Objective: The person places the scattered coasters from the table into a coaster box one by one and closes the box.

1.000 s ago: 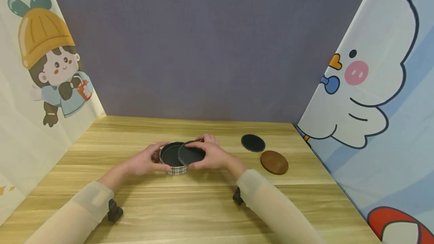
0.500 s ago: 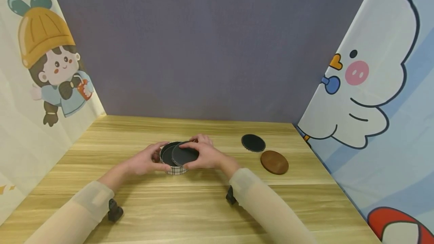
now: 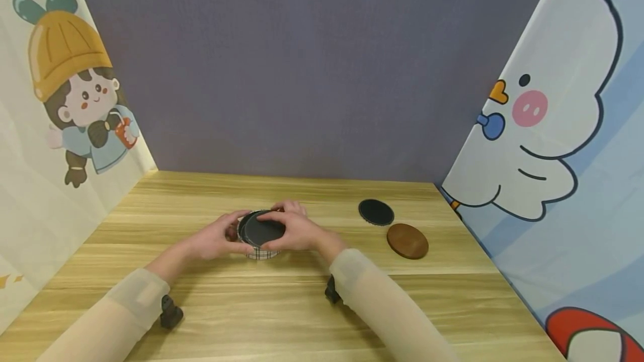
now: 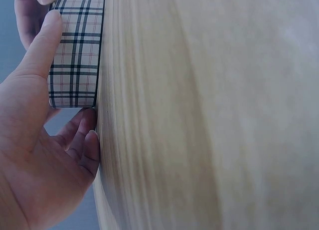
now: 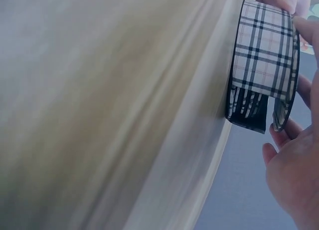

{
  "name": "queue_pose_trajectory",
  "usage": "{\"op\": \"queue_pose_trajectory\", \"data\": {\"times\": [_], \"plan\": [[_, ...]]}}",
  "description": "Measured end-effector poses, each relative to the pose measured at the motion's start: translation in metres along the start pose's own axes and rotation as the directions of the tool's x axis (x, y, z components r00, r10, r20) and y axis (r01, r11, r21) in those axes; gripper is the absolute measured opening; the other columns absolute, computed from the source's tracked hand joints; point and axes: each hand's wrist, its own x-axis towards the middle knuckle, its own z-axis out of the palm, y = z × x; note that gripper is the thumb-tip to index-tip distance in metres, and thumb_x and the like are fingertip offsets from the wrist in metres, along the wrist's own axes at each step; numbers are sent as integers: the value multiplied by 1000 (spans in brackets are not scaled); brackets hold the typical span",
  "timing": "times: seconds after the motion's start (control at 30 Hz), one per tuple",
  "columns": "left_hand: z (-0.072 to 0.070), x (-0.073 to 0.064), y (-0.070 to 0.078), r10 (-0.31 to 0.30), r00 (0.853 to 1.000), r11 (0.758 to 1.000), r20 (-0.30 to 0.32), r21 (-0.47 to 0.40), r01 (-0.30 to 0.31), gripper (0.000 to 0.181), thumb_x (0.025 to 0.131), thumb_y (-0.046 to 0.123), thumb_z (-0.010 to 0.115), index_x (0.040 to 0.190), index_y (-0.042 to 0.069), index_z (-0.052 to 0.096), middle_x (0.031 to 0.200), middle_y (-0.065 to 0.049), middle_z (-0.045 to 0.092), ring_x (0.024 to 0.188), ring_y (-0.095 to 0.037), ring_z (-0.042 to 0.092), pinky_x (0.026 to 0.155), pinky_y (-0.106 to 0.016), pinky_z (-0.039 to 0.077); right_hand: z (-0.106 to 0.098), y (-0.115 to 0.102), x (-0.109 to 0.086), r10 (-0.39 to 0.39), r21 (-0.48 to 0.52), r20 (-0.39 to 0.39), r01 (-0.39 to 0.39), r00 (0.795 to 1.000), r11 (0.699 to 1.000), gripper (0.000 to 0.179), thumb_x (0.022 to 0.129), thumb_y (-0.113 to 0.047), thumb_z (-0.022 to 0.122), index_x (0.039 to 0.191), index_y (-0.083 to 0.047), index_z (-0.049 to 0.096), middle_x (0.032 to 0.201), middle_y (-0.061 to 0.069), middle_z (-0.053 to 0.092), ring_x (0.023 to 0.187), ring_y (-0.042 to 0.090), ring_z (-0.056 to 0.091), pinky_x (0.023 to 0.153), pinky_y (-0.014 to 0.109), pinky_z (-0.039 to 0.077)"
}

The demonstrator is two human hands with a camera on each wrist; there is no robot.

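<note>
A round plaid coaster holder [image 3: 263, 253] with a dark inside stands on the wooden table. My left hand [image 3: 213, 237] grips its left side, thumb at the front and fingers curled behind; the left wrist view shows the plaid wall [image 4: 77, 55] beside the thumb. A black round coaster [image 3: 264, 232] lies over the holder's open top, shifted slightly right. My right hand [image 3: 299, 232] pinches that coaster's rim between thumb and fingers. In the right wrist view the coaster's plaid underside [image 5: 282, 113] shows above a gap in the holder's wall. Whether the coaster touches the holder's rim, I cannot tell.
Another black coaster [image 3: 376, 212] lies flat at the right, behind a brown round disc [image 3: 407, 241]. A grey panel [image 3: 302, 71] closes off the table's back edge. Printed cloths hang along both sides.
My right hand has carried the black coaster leftward, from overlapping the holder's right part to covering most of its top. The left hand and the holder have stayed in place.
</note>
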Motion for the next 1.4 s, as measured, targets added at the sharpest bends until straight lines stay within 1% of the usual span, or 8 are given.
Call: {"op": "queue_pose_trajectory", "data": {"times": [0.2,0.33,0.5,0.67,0.9,1.13,1.4], "plan": [[0,-1,1,-9,1000,1000,3,-9,9,103,99,31,86,174,6,20,134,-20,62,100,-26,66,77,-35,56,2,0,7,23,-5,3,-23,1000,1000,72,91,-56,85,157,-43,59,164,2,43,146,26,37,116,48,32],[0,-1,0,-9,1000,1000,9,-23,9,103,99,30,86,175,7,20,133,-20,63,99,-27,67,76,-35,57,3,-2,10,35,-5,4,-35,999,999,72,91,-59,84,157,-43,59,165,1,43,146,26,37,116,48,33],[0,-1,0,-9,1000,1000,13,-28,10,103,99,30,85,175,8,19,134,-20,63,100,-27,67,76,-36,57,3,-4,12,34,-4,16,-34,999,999,71,93,-58,83,158,-42,59,165,1,43,147,26,37,117,48,33],[1,-1,0,-19,1000,1000,5,-15,19,105,99,31,85,175,7,17,139,-22,60,102,-26,67,76,-36,57,4,-4,13,35,-5,31,-34,999,999,72,93,-59,83,159,-43,57,166,0,42,150,26,35,119,49,32],[0,-1,0,-15,1000,1000,3,-16,15,105,99,30,86,175,5,19,136,-23,61,100,-26,66,75,-35,56,5,-1,13,33,-6,36,-33,999,999,73,94,-61,82,160,-44,56,168,0,41,152,25,35,120,49,32],[0,0,0,-17,1000,1000,5,-13,17,105,98,30,86,174,3,18,137,-24,61,100,-26,67,75,-35,57,4,-2,12,42,-13,49,-41,998,999,74,95,-63,80,161,-44,53,169,-1,40,152,24,36,117,46,33],[1,0,0,-9,1000,1000,8,-14,9,105,99,30,86,174,4,18,139,-24,60,101,-26,68,75,-36,58,5,-2,12,44,-19,52,-44,998,999,75,95,-64,79,162,-44,53,169,-1,41,150,22,37,113,43,34]]}}
